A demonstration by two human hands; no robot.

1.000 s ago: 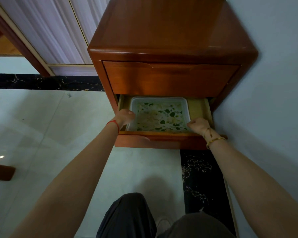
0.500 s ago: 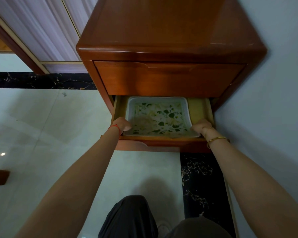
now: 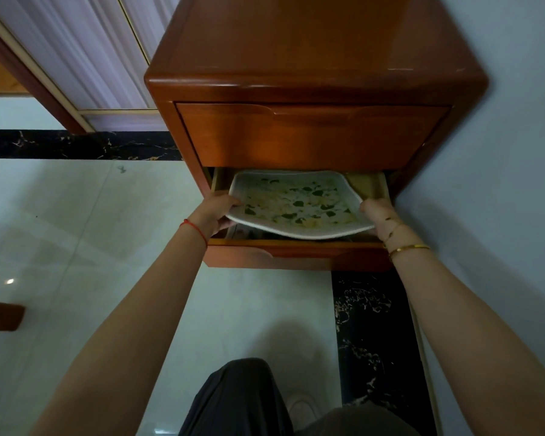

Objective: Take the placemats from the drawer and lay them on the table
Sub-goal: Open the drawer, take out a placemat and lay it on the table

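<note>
Holding: one white-bordered placemat with green leaf print [image 3: 299, 204], lifted and sagging above the open lower drawer [image 3: 296, 251] of a reddish-brown wooden cabinet [image 3: 312, 58]. Left hand [image 3: 216, 212] closed on its left edge; right hand [image 3: 379, 215] closed on its right edge. More mat edges [image 3: 246, 231] lie beneath, inside the drawer.

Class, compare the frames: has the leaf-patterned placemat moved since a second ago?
Yes. The placemat has risen off the open lower drawer; its near edge now sags above the drawer front, held by the left hand and right hand.
</note>
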